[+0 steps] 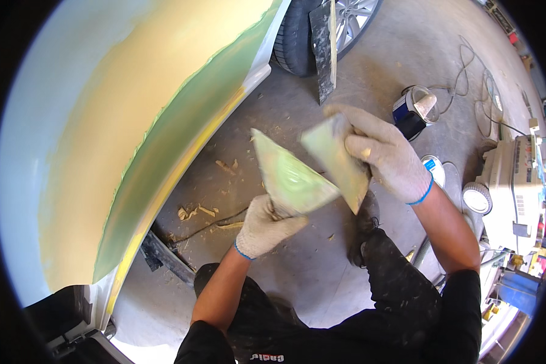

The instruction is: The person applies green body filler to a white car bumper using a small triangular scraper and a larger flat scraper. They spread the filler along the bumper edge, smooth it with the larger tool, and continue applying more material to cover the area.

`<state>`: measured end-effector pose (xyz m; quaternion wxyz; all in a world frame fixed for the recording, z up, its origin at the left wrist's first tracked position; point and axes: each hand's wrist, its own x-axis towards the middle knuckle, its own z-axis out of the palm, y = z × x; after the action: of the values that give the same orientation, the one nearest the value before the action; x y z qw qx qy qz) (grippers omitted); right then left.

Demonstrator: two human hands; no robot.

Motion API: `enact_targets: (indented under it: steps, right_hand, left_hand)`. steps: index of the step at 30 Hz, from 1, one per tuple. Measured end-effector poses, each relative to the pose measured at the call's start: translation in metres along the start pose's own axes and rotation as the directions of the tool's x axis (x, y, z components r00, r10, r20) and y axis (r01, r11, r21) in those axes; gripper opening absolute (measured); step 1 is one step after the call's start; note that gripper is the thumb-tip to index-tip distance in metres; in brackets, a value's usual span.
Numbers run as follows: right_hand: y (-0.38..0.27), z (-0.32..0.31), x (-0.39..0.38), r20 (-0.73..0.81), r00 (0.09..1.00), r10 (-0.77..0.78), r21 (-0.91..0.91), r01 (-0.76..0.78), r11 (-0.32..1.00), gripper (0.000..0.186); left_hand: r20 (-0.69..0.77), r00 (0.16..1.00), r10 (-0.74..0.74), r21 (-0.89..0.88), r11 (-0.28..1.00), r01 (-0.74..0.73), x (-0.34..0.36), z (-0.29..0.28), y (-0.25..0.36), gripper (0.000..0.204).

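Observation:
My left hand (266, 229), in a pale knit glove with a blue cuff, is closed on the lower edge of a triangular putty spreader (278, 165). Light green filler (294, 177) is smeared over that spreader's face. In my gloved right hand (387, 151) is a second putty spreader (340, 159), a flat blade with green on its upper end, slightly blurred. The two blades are close together, the right one's edge beside the left one's corner. To the left is a car body panel (103, 121) with a wide band of green filler (182, 139) along its lower part.
A car wheel (352, 21) and an upright splattered board (325, 51) stand at the top. A can (415, 112), a lid (434, 171), cables (464, 67) and a wheeled beige machine (509, 191) are on the right. Tape scraps (191, 212) litter the concrete floor.

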<state>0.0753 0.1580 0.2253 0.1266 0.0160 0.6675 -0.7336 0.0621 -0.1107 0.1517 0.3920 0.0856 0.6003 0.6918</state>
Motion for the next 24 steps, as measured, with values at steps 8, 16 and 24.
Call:
enact_targets:
  steps: [8,16,24]
  right_hand:
    - [0.016,-0.004,0.002,0.086,0.996,0.014,-0.167,0.0,0.986,0.05]
    - [-0.106,-0.063,0.109,-0.337,0.614,-0.714,-0.838,0.15,0.525,0.026]
    - [-0.099,-0.083,0.169,-0.345,0.602,-0.72,-0.865,0.095,0.493,0.026]
  left_hand:
    - [-0.072,0.997,0.007,-0.172,0.985,-0.019,-0.017,-0.014,0.002,0.028]
    - [-0.137,0.979,-0.152,0.12,0.978,0.169,-0.007,-0.014,-0.019,0.026]
    - [-0.2,0.942,-0.268,0.361,0.874,0.325,-0.013,-0.044,-0.061,0.041]
